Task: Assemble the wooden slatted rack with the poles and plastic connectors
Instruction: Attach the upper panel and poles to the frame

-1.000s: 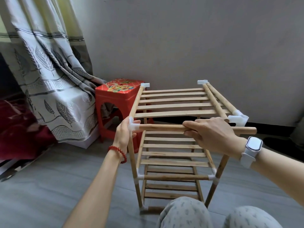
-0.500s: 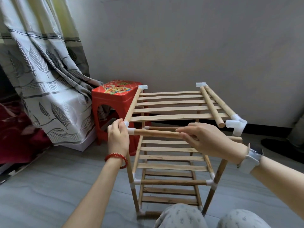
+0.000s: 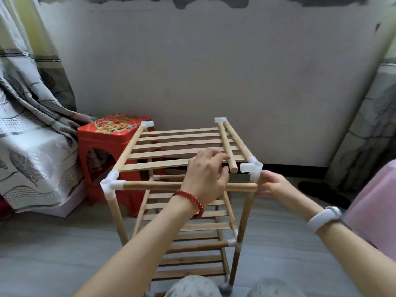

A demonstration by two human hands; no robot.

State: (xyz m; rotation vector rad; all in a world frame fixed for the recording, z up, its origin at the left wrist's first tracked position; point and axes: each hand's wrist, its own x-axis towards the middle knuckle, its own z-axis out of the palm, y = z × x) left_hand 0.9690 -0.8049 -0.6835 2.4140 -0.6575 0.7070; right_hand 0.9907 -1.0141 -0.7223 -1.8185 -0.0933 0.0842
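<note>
Since 0.5 s ago, the left hand [image 3: 205, 174] has left the white plastic corner connector [image 3: 110, 185] and now curls loosely over the round wooden front pole [image 3: 154, 186]; the right hand [image 3: 272, 186] pinches that pole's free end below the unjoined white connector [image 3: 252, 169].

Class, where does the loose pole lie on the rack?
In the head view, the loose pole lies on the top slats at the right, beside the right rail.
</note>
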